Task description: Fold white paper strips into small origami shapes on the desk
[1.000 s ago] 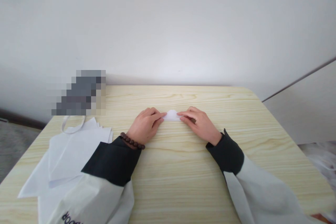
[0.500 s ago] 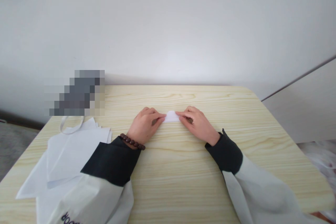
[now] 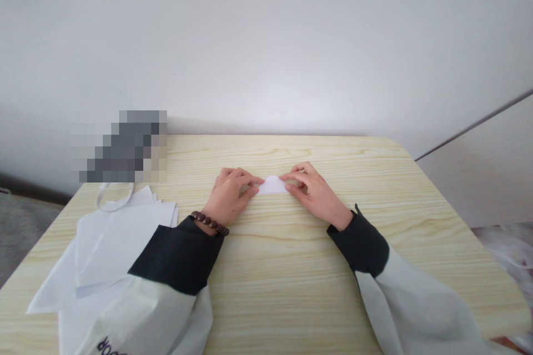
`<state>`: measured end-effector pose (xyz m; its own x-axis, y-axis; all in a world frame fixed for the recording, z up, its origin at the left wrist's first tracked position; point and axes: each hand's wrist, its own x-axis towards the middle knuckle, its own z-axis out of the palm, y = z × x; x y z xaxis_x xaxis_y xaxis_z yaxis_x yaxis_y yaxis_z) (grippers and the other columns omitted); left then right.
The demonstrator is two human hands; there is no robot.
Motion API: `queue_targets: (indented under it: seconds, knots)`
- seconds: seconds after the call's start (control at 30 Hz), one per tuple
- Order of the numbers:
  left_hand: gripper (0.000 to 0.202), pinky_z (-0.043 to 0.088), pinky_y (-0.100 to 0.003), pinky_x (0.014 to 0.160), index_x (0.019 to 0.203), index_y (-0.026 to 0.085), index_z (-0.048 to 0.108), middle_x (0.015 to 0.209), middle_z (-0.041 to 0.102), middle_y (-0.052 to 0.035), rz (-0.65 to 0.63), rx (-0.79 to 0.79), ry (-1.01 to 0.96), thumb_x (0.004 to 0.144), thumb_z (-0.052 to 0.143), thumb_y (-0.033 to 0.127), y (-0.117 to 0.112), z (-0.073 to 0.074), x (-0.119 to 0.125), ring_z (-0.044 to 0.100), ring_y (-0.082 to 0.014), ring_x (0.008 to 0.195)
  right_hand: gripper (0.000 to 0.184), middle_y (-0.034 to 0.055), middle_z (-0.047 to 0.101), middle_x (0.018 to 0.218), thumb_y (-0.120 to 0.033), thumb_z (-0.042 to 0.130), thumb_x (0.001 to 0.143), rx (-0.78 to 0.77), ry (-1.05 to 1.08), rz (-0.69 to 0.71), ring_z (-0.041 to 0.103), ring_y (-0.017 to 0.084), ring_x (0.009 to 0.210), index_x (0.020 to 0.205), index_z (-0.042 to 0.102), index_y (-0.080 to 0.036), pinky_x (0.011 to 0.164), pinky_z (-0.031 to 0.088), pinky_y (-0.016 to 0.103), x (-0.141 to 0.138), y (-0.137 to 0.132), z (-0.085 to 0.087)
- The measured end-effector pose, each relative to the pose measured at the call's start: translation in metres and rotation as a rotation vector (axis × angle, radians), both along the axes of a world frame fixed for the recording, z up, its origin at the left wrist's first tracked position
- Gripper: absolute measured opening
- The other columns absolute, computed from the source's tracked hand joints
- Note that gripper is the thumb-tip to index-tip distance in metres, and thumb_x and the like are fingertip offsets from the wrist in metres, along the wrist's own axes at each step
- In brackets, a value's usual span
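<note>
Evidently, a small white paper piece [image 3: 272, 184] lies at mid-surface [image 3: 275, 277], between the two hands. The left hand [image 3: 227, 197], with a dark beaded bracelet [image 3: 210, 223] at the wrist, has its fingers [image 3: 249, 179] closed on the left end, thumb nearest the wearer; the right hand [image 3: 320, 195] grips the right end likewise. To the left, loose white sheets [image 3: 114, 244] overlap on the surface, partly beneath the left sleeve [image 3: 177, 258]. A pixelated dark object [image 3: 127, 147] stands beyond them, details unreadable.
</note>
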<state>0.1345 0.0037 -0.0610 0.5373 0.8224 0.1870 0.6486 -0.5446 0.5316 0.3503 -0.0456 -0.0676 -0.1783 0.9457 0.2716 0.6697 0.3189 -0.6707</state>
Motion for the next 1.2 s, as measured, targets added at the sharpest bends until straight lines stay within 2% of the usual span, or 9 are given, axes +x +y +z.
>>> queue_targets:
  seconds: [0.13,0.2,0.3,0.43,0.67,0.8,1.03,1.2]
  knots:
    - [0.024,0.034,-0.043,0.092,0.100,0.026,0.068,0.096,0.064,-0.0033,0.007,-0.024,0.017,0.082,0.053,0.023,0.001,-0.001,0.000,0.049,-0.0233,0.097,0.034,0.0053,0.045,0.107,-0.015,0.043,0.090,0.080,-0.154,0.081,0.049,0.011,0.072,0.115,0.061,-0.030,0.078,0.044,0.034,0.000,-0.003,-0.001]
    - [0.024,0.034,-0.043,0.092,0.101,0.027,0.068,0.096,0.064,-0.0033,0.016,-0.028,0.018,0.082,0.052,0.023,0.001,-0.001,0.000,0.048,-0.0236,0.098,0.046,0.0036,0.045,0.108,-0.006,0.040,0.088,0.134,-0.252,0.130,0.048,0.012,0.077,0.113,0.062,-0.037,0.081,0.040,0.035,-0.001,-0.004,-0.004]
    - [0.024,0.035,-0.043,0.092,0.101,0.027,0.068,0.096,0.064,-0.0035,0.018,-0.031,0.016,0.083,0.052,0.023,0.000,-0.001,0.000,0.048,-0.0236,0.098,0.055,0.0028,0.046,0.108,0.001,0.040,0.084,0.155,-0.349,0.157,0.046,0.015,0.088,0.112,0.062,-0.042,0.085,0.036,0.036,-0.002,-0.005,-0.006]
    - [0.024,0.035,-0.043,0.092,0.101,0.026,0.068,0.097,0.064,-0.0036,0.009,-0.032,0.018,0.083,0.052,0.024,0.001,-0.001,0.000,0.049,-0.0234,0.098,0.054,0.0035,0.048,0.105,0.004,0.042,0.080,0.173,-0.328,0.156,0.045,0.016,0.087,0.107,0.065,-0.037,0.084,0.037,0.035,0.001,-0.004,-0.007]
    - [0.025,0.035,-0.043,0.093,0.102,0.026,0.067,0.097,0.064,-0.0035,0.002,-0.040,0.026,0.083,0.051,0.025,0.001,0.000,-0.001,0.049,-0.0237,0.099,0.052,0.0046,0.056,0.095,0.010,0.039,0.070,0.265,-0.219,0.113,0.044,0.017,0.080,0.084,0.074,-0.027,0.076,0.044,0.033,0.019,-0.003,-0.007]
    - [0.024,0.035,-0.043,0.093,0.101,0.026,0.068,0.098,0.064,-0.0032,0.019,-0.058,0.038,0.083,0.052,0.025,0.001,0.001,0.000,0.049,-0.0243,0.100,0.052,0.0039,0.061,0.091,0.012,0.040,0.065,0.300,-0.213,0.133,0.045,0.018,0.079,0.083,0.074,-0.025,0.072,0.045,0.033,0.024,-0.002,-0.006]
    - [0.024,0.036,-0.044,0.091,0.101,0.026,0.068,0.097,0.064,-0.0030,0.001,-0.039,0.038,0.083,0.052,0.025,0.002,-0.001,-0.002,0.049,-0.0246,0.099,0.043,0.0023,0.067,0.085,0.009,0.042,0.069,0.386,-0.192,0.147,0.051,0.017,0.080,0.076,0.072,-0.021,0.074,0.046,0.033,0.027,-0.002,-0.007]
    - [0.033,0.038,-0.042,0.087,0.113,0.028,0.062,0.107,0.061,-0.0037,-0.082,0.062,0.035,0.087,0.044,0.019,-0.001,-0.001,-0.001,0.051,-0.0223,0.098,0.036,0.0041,0.067,0.086,0.004,0.043,0.075,0.359,-0.177,0.155,0.056,0.016,0.081,0.078,0.070,-0.019,0.076,0.048,0.033,0.022,-0.002,-0.006]
